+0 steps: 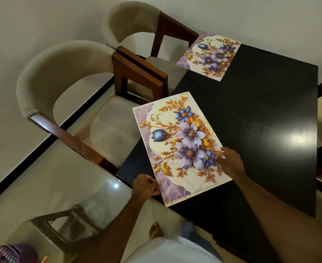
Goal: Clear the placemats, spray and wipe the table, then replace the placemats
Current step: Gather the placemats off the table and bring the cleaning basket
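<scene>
1. The black table (260, 114) shows bare top to the right of both mats.
2. The near placemat (179, 147) overhangs the table's left edge, beside a chair (65, 95).
3. The far placemat (210, 56) lies at the far left corner.
4. My left hand (146, 186) pinches the near mat's near-left edge.
5. My right hand (231, 162) grips its right edge, fingers curled.

Single head-worn wide-angle view, looking forward and steeply down from above the near corner of the dark table (260, 114). Tilted, with the table running toward 1 o'clock. Close enough for both forearms to enter from 6 o'clock. Chairs (65, 103) at 10 and 11 o'clock, floor at 8. No second view to overlap.
</scene>
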